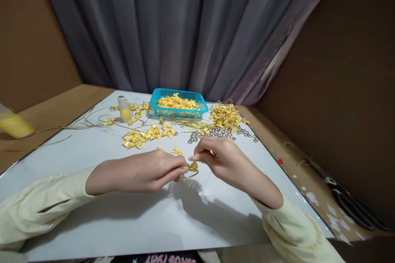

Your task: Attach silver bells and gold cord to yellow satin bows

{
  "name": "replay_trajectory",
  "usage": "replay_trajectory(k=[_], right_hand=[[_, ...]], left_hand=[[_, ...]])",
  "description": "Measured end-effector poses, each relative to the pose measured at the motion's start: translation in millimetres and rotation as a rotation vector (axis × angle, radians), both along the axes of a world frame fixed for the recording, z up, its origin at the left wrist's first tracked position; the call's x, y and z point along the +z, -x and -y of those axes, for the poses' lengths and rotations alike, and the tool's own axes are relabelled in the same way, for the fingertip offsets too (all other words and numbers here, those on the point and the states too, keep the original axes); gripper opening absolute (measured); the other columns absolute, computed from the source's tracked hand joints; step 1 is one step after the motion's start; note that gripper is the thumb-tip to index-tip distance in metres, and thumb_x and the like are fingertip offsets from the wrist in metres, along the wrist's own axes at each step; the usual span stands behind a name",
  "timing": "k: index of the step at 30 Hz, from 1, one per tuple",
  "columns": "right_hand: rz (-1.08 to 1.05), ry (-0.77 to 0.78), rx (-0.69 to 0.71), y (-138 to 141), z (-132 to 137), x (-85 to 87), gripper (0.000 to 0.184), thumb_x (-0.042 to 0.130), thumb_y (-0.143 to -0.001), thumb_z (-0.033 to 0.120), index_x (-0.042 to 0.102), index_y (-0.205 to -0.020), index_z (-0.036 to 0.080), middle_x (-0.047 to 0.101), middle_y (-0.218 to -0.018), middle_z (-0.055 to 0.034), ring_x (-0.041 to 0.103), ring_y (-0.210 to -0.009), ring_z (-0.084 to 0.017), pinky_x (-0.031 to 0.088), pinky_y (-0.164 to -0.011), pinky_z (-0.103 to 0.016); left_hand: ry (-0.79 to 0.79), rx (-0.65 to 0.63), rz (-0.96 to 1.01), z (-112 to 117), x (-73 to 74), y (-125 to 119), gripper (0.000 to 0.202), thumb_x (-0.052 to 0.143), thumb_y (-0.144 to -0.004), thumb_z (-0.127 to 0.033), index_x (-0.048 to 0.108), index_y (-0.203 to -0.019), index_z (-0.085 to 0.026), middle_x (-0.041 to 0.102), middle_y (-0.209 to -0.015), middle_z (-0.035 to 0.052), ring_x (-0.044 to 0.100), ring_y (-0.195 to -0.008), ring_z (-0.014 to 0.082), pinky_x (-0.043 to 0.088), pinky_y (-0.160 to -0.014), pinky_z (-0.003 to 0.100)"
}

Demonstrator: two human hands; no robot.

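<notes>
My left hand and my right hand meet over the middle of the white board. Both pinch a small yellow ribbon bow with a thin gold cord looped under it. The left fingers grip the bow from the left. Those of the right hand are curled and pinched just above and to its right. Behind my hands lie a row of finished yellow bows, a pile of small silver bells and a heap of bows tied with gold cord.
A turquoise basket full of yellow bows stands at the back centre. A yellow spool sits to its left, a blurred yellow spool at far left. Black scissors lie on the brown surface to the right. Grey curtain behind.
</notes>
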State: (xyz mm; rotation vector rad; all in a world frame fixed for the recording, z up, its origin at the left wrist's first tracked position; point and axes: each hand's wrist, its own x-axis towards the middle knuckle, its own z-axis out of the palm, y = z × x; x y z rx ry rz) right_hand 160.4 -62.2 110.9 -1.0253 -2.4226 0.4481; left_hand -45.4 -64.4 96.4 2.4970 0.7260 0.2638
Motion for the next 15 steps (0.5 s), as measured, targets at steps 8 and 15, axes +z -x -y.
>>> replay_trajectory(k=[8,15], right_hand=[[0.067,0.006,-0.005,5.3,-0.8,4.7,0.015,0.056,-0.082,0.007,0.060,-0.069,0.013,0.059,-0.065,-0.0014,0.049,-0.058,-0.011,0.030,-0.055,-0.022],[0.070,0.064,-0.029,4.7,2.6,3.9,0.018,0.052,-0.083,0.007,0.061,-0.069,0.014,0.062,-0.065,-0.0020,0.051,-0.058,-0.011,0.031,-0.054,-0.021]], left_hand=[[-0.051,0.002,-0.011,0.6,-3.0,0.7,0.027,0.032,-0.096,-0.025,0.053,-0.082,-0.017,0.055,-0.066,0.0004,0.052,-0.056,0.0118,0.036,-0.052,0.023],[-0.150,0.001,0.034,0.5,-4.2,-0.9,0.023,0.034,-0.095,-0.023,0.056,-0.090,-0.017,0.056,-0.066,0.0004,0.051,-0.054,0.0114,0.035,-0.050,0.023]])
